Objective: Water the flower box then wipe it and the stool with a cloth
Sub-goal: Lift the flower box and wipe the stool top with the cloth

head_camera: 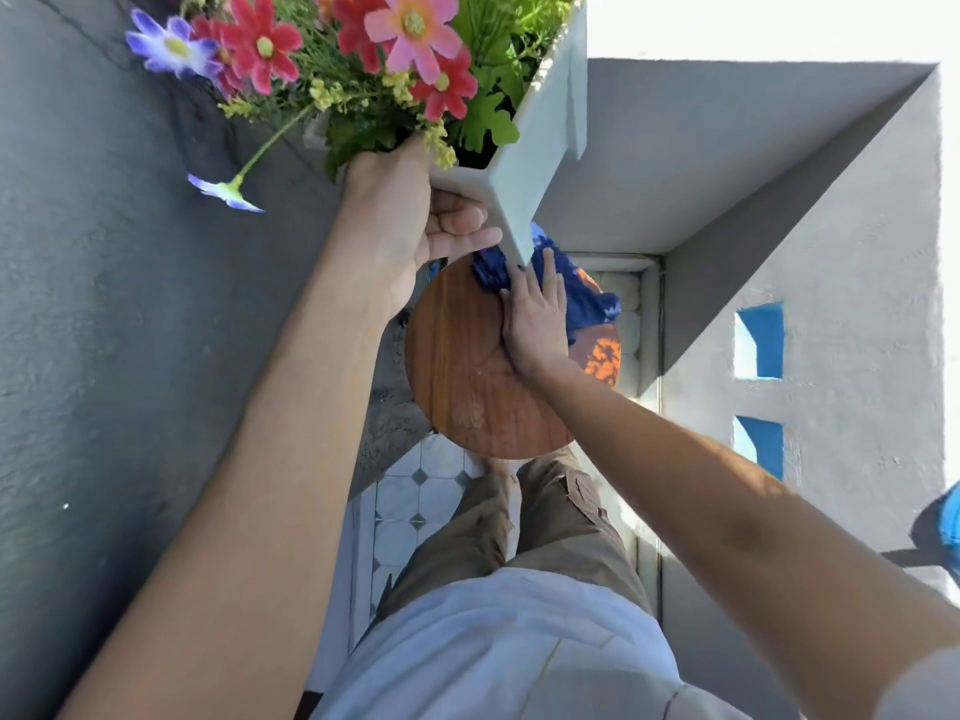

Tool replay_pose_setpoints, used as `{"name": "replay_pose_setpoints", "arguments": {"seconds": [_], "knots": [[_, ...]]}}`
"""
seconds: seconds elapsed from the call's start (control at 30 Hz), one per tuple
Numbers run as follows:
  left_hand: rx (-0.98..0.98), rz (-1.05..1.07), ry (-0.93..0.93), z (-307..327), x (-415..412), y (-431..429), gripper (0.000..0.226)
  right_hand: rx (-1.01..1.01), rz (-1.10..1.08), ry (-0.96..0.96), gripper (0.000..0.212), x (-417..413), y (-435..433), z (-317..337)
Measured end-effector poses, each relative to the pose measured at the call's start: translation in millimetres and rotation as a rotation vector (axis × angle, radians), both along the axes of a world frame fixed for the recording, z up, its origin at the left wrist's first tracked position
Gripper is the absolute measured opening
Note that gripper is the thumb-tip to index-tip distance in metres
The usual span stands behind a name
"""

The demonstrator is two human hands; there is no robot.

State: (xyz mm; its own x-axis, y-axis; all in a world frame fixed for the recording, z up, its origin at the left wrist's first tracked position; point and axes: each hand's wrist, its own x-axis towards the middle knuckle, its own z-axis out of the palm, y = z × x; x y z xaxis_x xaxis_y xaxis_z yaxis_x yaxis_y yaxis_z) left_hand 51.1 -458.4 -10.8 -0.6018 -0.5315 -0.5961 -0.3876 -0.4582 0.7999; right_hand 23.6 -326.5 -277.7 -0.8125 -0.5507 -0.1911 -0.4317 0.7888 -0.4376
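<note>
I look straight down past my arms. My left hand (410,220) grips the near end of the white flower box (540,142), lifted clear above the stool (457,366): my fingers curl under the box's bottom corner and my thumb side lies up against the foliage, so the hand is closed firmly around that end. The box tilts away from me, its red, pink and purple flowers (322,49) spilling over the upper left, one purple bloom drooping on a long stem beside the grey wall (104,304).

Below the box sits the round wooden stool, its seat directly under my left wrist. My right hand (537,319) lies on the seat's far right part, palm down, fingers spread and flat, pressing on the blue cloth (576,288). The cloth is bunched under and beyond my fingertips, partly hidden by the box's corner, and trails off the stool's right edge. That hand is not gripping; it is open and laid flat on the fabric, heel of the palm on bare wood.

A sunlit patch glows orange on the seat's right rim. My trousers (545,522) and the tiled floor (410,496) show beneath the stool.
</note>
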Motion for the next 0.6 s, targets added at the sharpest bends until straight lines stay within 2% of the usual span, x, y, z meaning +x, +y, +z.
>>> {"name": "replay_pose_setpoints", "arguments": {"seconds": [0.2,0.37,0.5,0.6], "knots": [[0.014,-0.021,-0.006,-4.4,0.7,6.1,0.03,-0.049,0.252,-0.039,0.046,65.7,-21.2,4.8],[0.026,-0.01,-0.005,-6.8,1.1,6.1,0.033,-0.008,0.541,-0.034,0.045,133.4,29.3,2.5],[0.036,0.002,-0.005,-11.1,0.9,10.7,0.034,0.028,0.553,-0.046,0.046,156.3,98.1,3.7],[0.055,0.02,-0.015,-14.3,1.7,12.0,0.036,0.043,0.471,-0.062,0.052,149.2,142.7,7.7]]}}
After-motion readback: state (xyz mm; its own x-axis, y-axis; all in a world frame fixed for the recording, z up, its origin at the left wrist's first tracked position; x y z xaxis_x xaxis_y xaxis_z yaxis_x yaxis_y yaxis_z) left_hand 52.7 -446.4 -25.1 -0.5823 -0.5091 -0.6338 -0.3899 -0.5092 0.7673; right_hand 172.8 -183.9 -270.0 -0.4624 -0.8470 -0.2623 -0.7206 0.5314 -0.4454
